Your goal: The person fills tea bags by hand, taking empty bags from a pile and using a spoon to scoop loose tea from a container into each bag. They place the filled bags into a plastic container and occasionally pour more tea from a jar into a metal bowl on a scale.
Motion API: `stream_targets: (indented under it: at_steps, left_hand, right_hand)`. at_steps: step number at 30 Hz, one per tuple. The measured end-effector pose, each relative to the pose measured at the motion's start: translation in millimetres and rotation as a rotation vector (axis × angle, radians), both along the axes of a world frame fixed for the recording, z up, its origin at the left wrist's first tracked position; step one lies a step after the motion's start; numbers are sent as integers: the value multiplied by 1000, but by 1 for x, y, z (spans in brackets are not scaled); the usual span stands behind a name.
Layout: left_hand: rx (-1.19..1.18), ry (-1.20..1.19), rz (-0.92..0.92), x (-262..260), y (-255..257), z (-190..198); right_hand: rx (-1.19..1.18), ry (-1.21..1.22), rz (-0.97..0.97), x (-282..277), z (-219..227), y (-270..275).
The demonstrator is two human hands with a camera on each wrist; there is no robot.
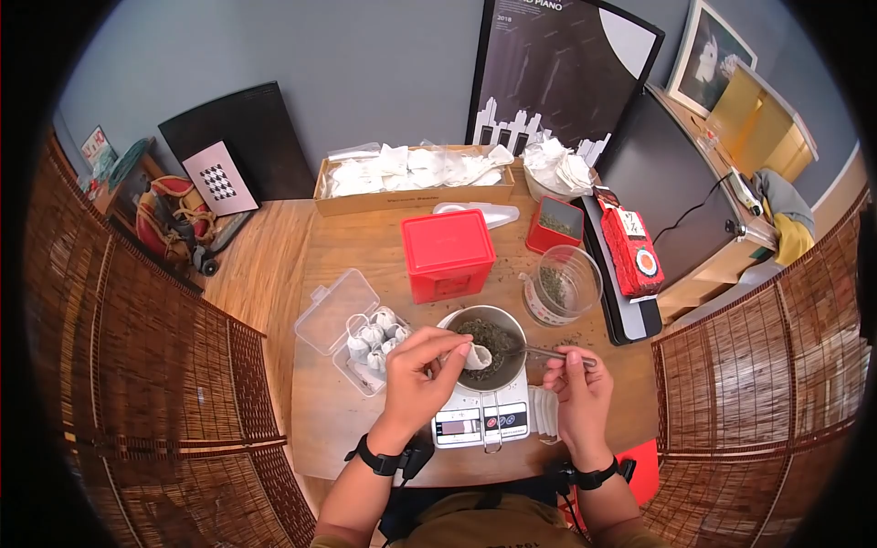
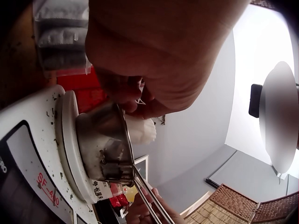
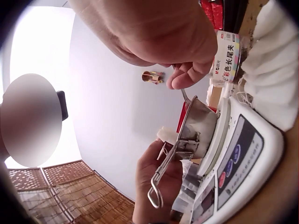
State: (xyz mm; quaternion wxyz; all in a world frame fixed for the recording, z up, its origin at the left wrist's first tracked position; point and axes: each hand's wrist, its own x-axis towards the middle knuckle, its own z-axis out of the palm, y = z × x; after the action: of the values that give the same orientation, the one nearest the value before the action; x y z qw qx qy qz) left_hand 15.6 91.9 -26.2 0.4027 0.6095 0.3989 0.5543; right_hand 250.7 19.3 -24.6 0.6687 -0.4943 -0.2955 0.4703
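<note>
My left hand pinches a small white cloth bag over the metal pot. In my right hand is the handle of a metal spoon, whose far end reaches into the pot. Dark dried leaves lie inside the pot, which stands on a white kitchen scale. The left wrist view shows the bag just beyond the pot's rim, below my left hand. In the right wrist view my right hand holds the spoon handle above the pot.
Filled bags sit in a clear open box at left. Behind the pot stand a red tin, a clear tub and an open red tin. A cardboard box of white bags is at the back. White bags lie right of the scale.
</note>
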Motion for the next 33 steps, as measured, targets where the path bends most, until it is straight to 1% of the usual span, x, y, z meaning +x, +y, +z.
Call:
stream_targets:
  at_steps: [3, 5, 15, 18, 20, 21, 23, 24, 27, 32, 33]
  left_hand:
    - [11, -4, 5, 0, 0, 0]
    - [12, -4, 7, 0, -1, 2]
    - [-35, 24, -15, -1, -3, 10]
    - [-48, 30, -10, -1, -3, 8]
    - [-56, 26, -7, -1, -3, 8]
    - [-71, 17, -6, -1, -3, 8]
    - [-86, 7, -4, -1, -3, 8]
    - [-91, 15, -5, -1, -3, 8]
    - [-106, 5, -8, -1, -2, 5]
    - [-129, -19, -15, -2, -2, 3]
    - [-138, -24, -15, -2, -2, 2]
  right_hand:
    - [-10, 67, -24, 0, 7, 0]
    - [37, 104, -34, 1, 13, 1]
    - [84, 63, 42, -2, 40, 1]
    - [79, 9, 73, -3, 43, 2]
    - [73, -93, 102, -2, 44, 3]
    - [73, -94, 105, -2, 45, 4]
    - [75, -175, 118, -3, 49, 4]
    - [75, -176, 120, -4, 51, 4]
    - [89, -211, 151, -5, 55, 4]
    - [163, -379, 179, -9, 58, 3]
    - [164, -379, 180, -10, 59, 3]
